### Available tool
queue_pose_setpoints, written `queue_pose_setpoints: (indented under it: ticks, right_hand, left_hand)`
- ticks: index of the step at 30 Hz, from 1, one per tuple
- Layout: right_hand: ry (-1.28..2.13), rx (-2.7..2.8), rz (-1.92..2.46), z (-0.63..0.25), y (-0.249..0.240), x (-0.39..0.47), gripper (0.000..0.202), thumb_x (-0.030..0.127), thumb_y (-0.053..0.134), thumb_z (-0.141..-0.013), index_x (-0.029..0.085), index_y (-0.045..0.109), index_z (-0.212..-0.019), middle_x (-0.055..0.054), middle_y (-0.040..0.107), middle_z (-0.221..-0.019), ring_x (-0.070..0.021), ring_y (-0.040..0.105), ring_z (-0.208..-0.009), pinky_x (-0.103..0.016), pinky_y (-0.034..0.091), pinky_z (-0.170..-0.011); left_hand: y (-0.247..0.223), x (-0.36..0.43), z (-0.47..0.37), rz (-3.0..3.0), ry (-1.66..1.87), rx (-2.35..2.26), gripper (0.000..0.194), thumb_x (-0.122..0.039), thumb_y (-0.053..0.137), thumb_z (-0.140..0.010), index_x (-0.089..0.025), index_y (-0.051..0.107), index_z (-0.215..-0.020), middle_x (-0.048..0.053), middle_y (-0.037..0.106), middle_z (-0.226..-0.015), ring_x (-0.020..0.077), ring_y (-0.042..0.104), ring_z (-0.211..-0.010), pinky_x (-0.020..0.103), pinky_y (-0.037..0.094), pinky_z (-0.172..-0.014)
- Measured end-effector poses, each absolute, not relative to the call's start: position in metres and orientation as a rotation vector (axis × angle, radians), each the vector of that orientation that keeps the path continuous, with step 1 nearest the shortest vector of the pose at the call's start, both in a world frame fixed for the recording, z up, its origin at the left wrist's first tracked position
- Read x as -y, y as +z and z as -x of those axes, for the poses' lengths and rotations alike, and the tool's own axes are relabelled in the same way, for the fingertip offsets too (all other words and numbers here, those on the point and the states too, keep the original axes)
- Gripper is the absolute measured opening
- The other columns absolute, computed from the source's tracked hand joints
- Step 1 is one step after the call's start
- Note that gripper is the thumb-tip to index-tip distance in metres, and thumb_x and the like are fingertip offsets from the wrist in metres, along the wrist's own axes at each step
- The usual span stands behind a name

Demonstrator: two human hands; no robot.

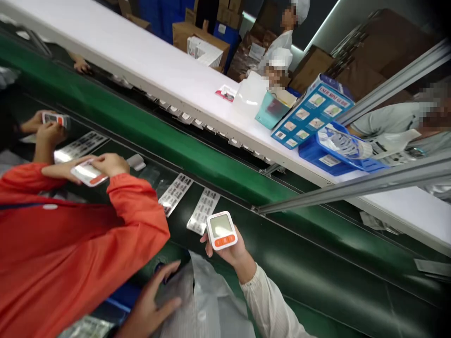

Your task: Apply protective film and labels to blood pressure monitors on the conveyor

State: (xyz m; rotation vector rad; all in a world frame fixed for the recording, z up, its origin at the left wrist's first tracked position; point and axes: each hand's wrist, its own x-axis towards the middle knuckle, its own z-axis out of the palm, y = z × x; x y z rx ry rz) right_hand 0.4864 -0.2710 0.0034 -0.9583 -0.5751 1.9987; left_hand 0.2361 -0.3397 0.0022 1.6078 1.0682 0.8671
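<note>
Right hand (235, 249) holds a white handheld unit (222, 230) from beneath, fingers curled at its left edge; grey screen and orange buttons face up toward the camera. White sleeve (268, 300) on that arm. Left hand (148, 303) is empty and spread, thumb apart from the fingers, at the bottom of the view beside a pale grey striped cloth (209, 305). The held unit is above the dark green work surface (327, 258), just beside the nearer of two label sheets (203, 211); the second label sheet (175, 193) lies to its left. Farther left, a co-worker in an orange garment (137, 216) holds a similar unit (89, 172) in both hands — its orange part faces up. Beyond, another person's hands hold one more unit (54, 120), near a further label sheet (81, 145). A bright green strip (197, 162) runs diagonally behind the work surface, with a long white shelf (141, 58) above and past it. On the shelf: a teal container (270, 111), a printed blue box (312, 112) leaning at a tilt, and a blue bin (327, 157) holding pale items — exact contents cannot be told. People in white caps and cardboard boxes are in the background.
</note>
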Motion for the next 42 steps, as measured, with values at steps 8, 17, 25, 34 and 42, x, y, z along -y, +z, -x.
queue_pose_setpoints:
  ticks: [8, 17, 25, 34, 42]
  right_hand:
    - [1.543, 0.904, 1.303, -0.48, 0.082, 0.364, 0.045, 0.064, 0.061, -0.096, 0.021, 0.068, -0.108, -0.006, 0.077, -0.105, -0.0214, 0.072, -0.094, -0.033, 0.059, -0.085]
    - [0.241, 1.781, 1.26, -0.501, 0.175, 0.393, 0.047, 0.015, 0.066, -0.094, 0.019, 0.059, -0.14, -0.011, 0.074, -0.127, -0.0222, 0.073, -0.113, -0.036, 0.062, -0.096]
    - [0.018, 1.872, 1.226, -0.499, 0.178, 0.383, 0.041, 0.01, 0.07, -0.091, 0.015, 0.066, -0.132, -0.014, 0.076, -0.125, -0.0192, 0.077, -0.106, -0.027, 0.064, -0.085]
    - [-0.136, 1.89, 1.253, -0.476, 0.188, 0.376, 0.045, 0.009, 0.068, -0.091, 0.014, 0.065, -0.136, -0.012, 0.078, -0.123, -0.0182, 0.08, -0.093, -0.026, 0.066, -0.079]
    - [-0.224, 1.899, 1.228, -0.464, 0.188, 0.377, 0.058, 0.014, 0.071, -0.091, 0.022, 0.06, -0.148, -0.009, 0.075, -0.129, -0.0212, 0.079, -0.103, -0.028, 0.069, -0.079]
  left_hand:
    - [0.071, 0.335, -0.319, -1.449, 1.289, -0.829, 0.073, -0.041, 0.089, -0.072, -0.025, 0.058, -0.136, 0.014, 0.07, -0.128, 0.0325, 0.073, -0.112, 0.046, 0.063, -0.092]
    - [0.121, 0.351, -0.328, -1.799, 1.423, -0.868, 0.063, -0.028, 0.093, -0.067, -0.021, 0.065, -0.123, 0.009, 0.073, -0.115, 0.0241, 0.073, -0.1, 0.036, 0.061, -0.086]
    - [0.125, 0.345, -0.335, -1.831, 1.493, -0.939, 0.062, -0.031, 0.091, -0.068, -0.021, 0.064, -0.122, 0.007, 0.072, -0.113, 0.0218, 0.071, -0.095, 0.034, 0.058, -0.083]
    - [0.129, 0.328, -0.314, -1.89, 1.537, -0.863, 0.063, -0.032, 0.091, -0.068, -0.021, 0.064, -0.124, 0.009, 0.073, -0.119, 0.0234, 0.072, -0.101, 0.035, 0.06, -0.088]
    - [0.131, 0.327, -0.302, -1.881, 1.598, -0.829, 0.061, -0.036, 0.093, -0.068, -0.018, 0.065, -0.12, 0.012, 0.075, -0.117, 0.0259, 0.074, -0.101, 0.037, 0.063, -0.086]
